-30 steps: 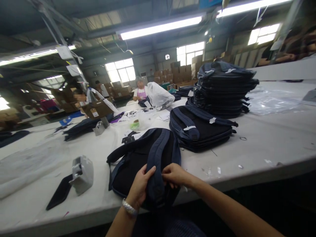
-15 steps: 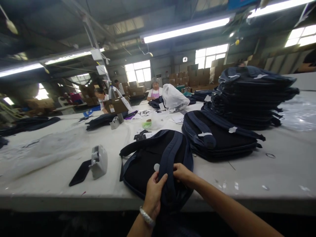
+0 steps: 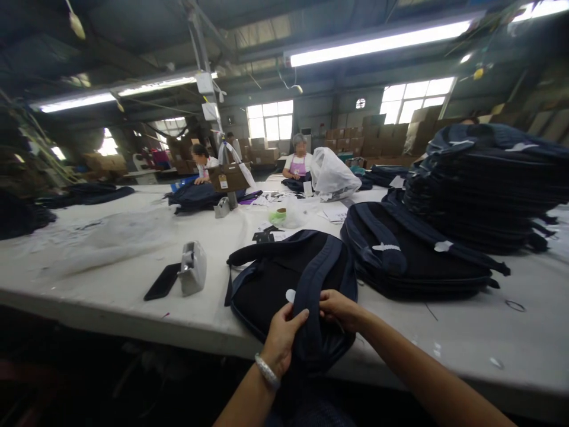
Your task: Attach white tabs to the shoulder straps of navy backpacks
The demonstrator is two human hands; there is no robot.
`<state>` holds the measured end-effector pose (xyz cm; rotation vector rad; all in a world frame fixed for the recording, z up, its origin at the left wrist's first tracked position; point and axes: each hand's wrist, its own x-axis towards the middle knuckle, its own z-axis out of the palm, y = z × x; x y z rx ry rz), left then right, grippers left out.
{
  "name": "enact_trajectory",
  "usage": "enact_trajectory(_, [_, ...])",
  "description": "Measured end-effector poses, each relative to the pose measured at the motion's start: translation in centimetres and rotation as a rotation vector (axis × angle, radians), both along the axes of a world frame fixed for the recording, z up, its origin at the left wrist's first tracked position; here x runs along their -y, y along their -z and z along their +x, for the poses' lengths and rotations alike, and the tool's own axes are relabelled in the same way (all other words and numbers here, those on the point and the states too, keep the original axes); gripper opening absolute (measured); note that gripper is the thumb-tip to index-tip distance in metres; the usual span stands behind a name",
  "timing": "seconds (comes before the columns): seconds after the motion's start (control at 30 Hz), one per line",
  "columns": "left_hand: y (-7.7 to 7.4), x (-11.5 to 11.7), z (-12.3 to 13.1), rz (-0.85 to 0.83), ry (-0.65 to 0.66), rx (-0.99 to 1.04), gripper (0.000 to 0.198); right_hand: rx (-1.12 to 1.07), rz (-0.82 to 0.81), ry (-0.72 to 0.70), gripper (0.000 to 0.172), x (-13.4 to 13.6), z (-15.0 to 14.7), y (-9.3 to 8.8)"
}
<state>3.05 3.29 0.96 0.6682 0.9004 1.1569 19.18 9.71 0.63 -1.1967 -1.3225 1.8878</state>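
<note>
A dark navy backpack [image 3: 267, 290] lies back side up at the table's near edge, its two shoulder straps showing. My left hand [image 3: 282, 335], with a silver bracelet at the wrist, grips the left edge of the nearer shoulder strap [image 3: 313, 290], thumb on top. A white rounded tag or sticker [image 3: 290, 295] shows just past those fingertips. At the strap's right edge my right hand [image 3: 340, 308] is closed in a pinch, with some fingertips hidden at the strap. Whether it holds the strap itself or something small beside it is hard to see.
More backpacks [image 3: 418, 273] lie to the right, with a tall stack [image 3: 484, 190] behind. A tape dispenser [image 3: 193, 270] and a black phone-like slab [image 3: 163, 281] are at left. Further back are a green tape roll [image 3: 278, 214], a white plastic bag [image 3: 333, 172] and co-workers [image 3: 299, 163].
The view has turned left, so the table's contents sit further right in the picture. Both hands keep nearly the same places on the strap, with only slight finger movement.
</note>
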Motion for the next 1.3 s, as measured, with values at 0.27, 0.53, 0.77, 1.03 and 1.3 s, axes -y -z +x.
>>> enact_trajectory(0.27, [0.1,-0.1,-0.9,0.163,0.022,-0.121,0.043,0.117,0.118,-0.027,0.026,0.8,1.9,-1.8])
enact_trajectory(0.53, [0.5,-0.2,-0.5,0.227,-0.012,-0.193,0.041,-0.044,0.106,-0.121,0.037,0.9,3.9,-2.4])
enact_trajectory(0.77, [1.0,-0.2,0.1,0.348,-0.123,-0.440,0.040,0.255,0.830,0.053,0.016,0.6,0.5,-0.8])
enact_trajectory(1.03, [-0.1,-0.5,-1.6,0.502,-0.163,-0.987,0.034,0.273,0.784,0.185,0.022,0.9,-1.8,0.6])
enact_trajectory(1.3, [0.1,-2.5,-2.7,0.423,-0.072,-0.789,0.034,0.247,0.878,0.298,0.021,1.3,-2.7,0.9])
